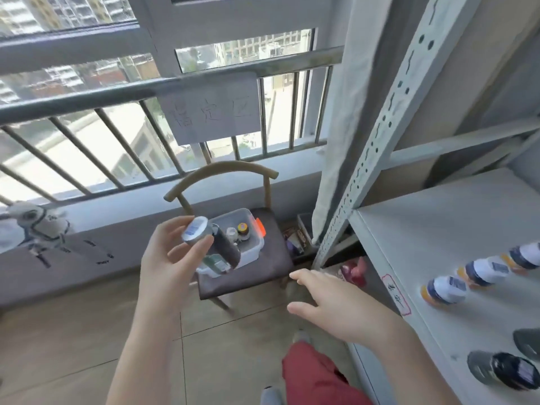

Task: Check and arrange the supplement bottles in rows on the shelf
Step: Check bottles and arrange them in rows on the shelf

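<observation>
At the centre of the frame, your left hand (166, 258) pinches a dark cylindrical supplement bottle with a silver cap (226, 247) over the clear plastic box with an orange latch (251, 252) — read the label first, then carry it right. Your right hand (336, 305) hangs spread and empty, between that bottle and the grey metal shelf (423, 229) — white orange-capped bottles (444, 290) already stand in a row there.

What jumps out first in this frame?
Centre frame, the left hand grips a dark bottle by its grey-capped end, above a clear bin of more bottles on a chair. The right hand is open, fingers spread, between the chair and the shelf. On the shelf at right, a row of white-and-blue bottles with orange caps catches the eye.
</observation>
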